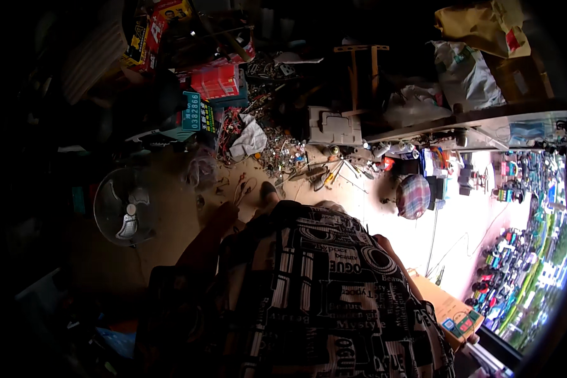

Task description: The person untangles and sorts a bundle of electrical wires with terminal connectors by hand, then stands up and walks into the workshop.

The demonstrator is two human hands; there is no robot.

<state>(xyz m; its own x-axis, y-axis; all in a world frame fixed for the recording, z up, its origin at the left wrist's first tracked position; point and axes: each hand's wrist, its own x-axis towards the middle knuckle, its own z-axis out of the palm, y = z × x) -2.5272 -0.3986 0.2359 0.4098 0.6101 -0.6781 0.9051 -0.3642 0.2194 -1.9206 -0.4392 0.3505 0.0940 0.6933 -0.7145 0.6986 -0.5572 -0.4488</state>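
Note:
My left hand [228, 213] is low at the left of my patterned shirt, in dim light. Thin pale strands [240, 189], like cord or wire, show right at its fingers. Whether the fingers grip them I cannot make out. On the right, a strip of my right arm [392, 249] shows beside the shirt; the hand itself is hidden behind my body. A dark shoe [269, 191] pokes out ahead of me. Beyond it, a heap of small mixed parts [283, 154] spreads over the floor, with a white cloth or bag [249, 137] and red wires [228, 129] at its left.
A clear-bladed fan [130, 211] stands at left. Yellow-handled tools [326, 179] lie ahead, near a grey plastic case [334, 126]. A plaid round stool [413, 196] is at right, a cardboard box [446, 305] nearer. Red boxes [215, 82] are stacked behind; bright daylight enters at right.

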